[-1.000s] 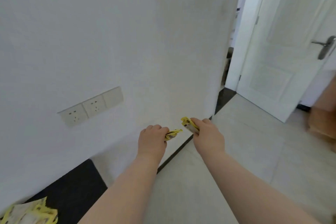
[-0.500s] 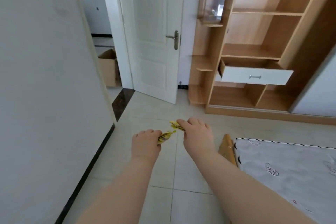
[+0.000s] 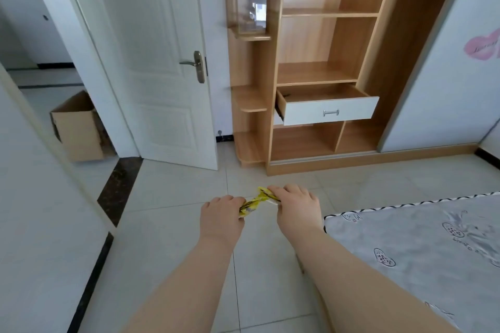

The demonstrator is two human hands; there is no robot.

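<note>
You had both hands out front, mid-room over the floor tiles (image 3: 176, 197). L hand (image 3: 221, 215) was curled round one end of the yellow packets (image 3: 254, 201) and R hand (image 3: 296, 208) pinched the other end. The packets were bunched btwn them, off the floor, not set down anywhere. Far and a bit right, the drawer (image 3: 328, 112) stood pulled open, well apart from you. Prob. pickup was done; carry & drop-off were left, if the drawer was the goal. Bed (image 3: 419, 238) lay near right.
</note>
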